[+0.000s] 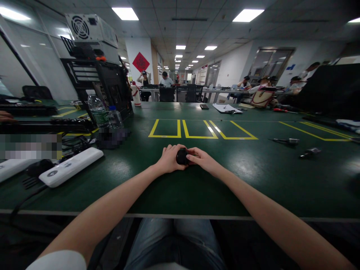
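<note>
Both my hands meet over the green table point(180, 191), close to its front edge. Between them is a small black rounded object point(182, 157) whose kind I cannot make out. My left hand point(171, 159) wraps round its left side, thumb below and fingers over the top. From the right, the fingers and thumb of my right hand point(201, 158) pinch its right side. The hands cover part of the object. Just beyond them, yellow tape outlines point(197, 137) mark the tabletop.
At left lie a white power strip point(73, 167) and cables, with plastic bottles point(97, 108) beside a black computer frame point(112, 86). Two dark tools point(309, 152) rest at right. Farther back are a clipboard point(227, 108), a phone-like slab point(204, 107) and several seated people.
</note>
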The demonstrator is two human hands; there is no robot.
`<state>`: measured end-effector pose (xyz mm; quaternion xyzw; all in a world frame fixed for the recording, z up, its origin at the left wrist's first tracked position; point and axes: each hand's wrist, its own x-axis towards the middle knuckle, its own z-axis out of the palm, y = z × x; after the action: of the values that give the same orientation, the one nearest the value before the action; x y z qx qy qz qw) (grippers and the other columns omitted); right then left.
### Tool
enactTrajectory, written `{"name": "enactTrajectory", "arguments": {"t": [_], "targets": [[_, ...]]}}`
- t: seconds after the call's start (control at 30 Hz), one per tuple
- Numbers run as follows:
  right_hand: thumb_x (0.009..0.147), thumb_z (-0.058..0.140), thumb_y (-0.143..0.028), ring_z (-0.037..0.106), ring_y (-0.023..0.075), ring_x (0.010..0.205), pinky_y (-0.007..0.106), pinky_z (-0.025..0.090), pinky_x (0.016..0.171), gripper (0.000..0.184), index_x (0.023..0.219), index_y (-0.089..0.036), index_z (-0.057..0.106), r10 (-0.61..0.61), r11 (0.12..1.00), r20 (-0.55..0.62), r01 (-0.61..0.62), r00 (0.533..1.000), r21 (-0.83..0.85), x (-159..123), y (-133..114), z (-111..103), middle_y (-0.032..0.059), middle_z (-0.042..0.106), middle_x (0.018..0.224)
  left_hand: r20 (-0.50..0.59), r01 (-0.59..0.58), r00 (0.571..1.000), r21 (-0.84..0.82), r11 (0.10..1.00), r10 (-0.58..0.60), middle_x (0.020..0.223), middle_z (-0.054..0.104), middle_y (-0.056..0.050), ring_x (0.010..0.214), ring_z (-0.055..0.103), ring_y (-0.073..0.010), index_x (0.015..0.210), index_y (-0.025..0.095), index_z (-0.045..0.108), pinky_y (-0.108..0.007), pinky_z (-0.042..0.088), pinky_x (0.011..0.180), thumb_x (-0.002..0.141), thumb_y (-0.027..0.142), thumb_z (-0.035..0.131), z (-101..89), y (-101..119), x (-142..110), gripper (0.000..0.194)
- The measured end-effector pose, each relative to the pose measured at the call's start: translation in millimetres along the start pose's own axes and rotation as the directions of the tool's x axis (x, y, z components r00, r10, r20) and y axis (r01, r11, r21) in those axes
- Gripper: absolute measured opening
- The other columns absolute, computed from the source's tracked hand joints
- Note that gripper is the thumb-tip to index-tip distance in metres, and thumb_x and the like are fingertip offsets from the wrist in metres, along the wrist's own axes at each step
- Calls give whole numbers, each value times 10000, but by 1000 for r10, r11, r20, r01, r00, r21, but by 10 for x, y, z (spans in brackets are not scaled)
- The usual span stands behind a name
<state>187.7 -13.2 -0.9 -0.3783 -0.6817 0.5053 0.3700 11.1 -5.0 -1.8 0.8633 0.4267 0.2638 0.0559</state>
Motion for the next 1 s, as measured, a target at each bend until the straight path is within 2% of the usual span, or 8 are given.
{"name": "enactTrajectory", "arguments": {"t": [0.2,0.33,0.47,0.57,0.8,0.9,1.0], "targets": [[647,638,-227,509,163,950,363,419,840,342,922,-213,436,-118,993,50,117,992,19,-47,-28,-8,14,509,977,-3,8,1000,-2,1000,-8,989,510,-24,870,424,-235,1083,262,377,-350,310,734,556,410,639,16,-10,3,607],[726,550,-301,527,153,892,357,435,799,221,901,-208,451,-80,997,16,80,997,23,-57,-58,8,20,526,937,-10,-3,1000,-14,1000,3,999,504,-25,867,422,-231,1087,264,372,-348,304,737,559,415,634,23,-16,3,608],[710,566,-305,526,156,861,359,453,760,267,934,-206,459,-21,999,-29,22,999,25,-35,-60,18,30,518,950,-11,5,1000,-3,1000,-6,982,509,-25,867,421,-236,1077,261,384,-348,304,732,547,411,643,16,-4,2,608],[711,560,-306,517,168,894,367,453,770,273,943,-192,473,30,999,-14,-30,999,37,-23,-50,12,47,506,996,-12,4,1000,-4,1000,-4,987,507,-22,872,422,-235,1070,263,390,-351,303,738,548,395,646,13,3,0,596],[663,623,-240,513,151,932,350,420,832,314,914,-209,438,-103,994,33,102,994,46,-37,-27,8,12,520,941,-13,17,1000,-3,1000,-17,980,510,-18,863,428,-230,1073,266,381,-347,312,737,546,400,646,23,-11,2,605],[725,552,-297,527,142,866,350,435,791,218,892,-201,447,-97,995,9,97,995,21,-41,-43,12,16,524,910,-6,7,1000,-5,1000,-7,990,508,-18,866,428,-229,1079,267,379,-349,313,740,549,408,644,15,-10,2,610],[729,544,-310,528,145,847,356,443,775,226,906,-202,455,-71,997,-7,71,997,6,-33,-53,10,23,526,916,1,11,1000,-8,1000,-11,997,507,-19,869,427,-230,1082,266,378,-353,311,744,552,408,643,2,0,0,609]]}}
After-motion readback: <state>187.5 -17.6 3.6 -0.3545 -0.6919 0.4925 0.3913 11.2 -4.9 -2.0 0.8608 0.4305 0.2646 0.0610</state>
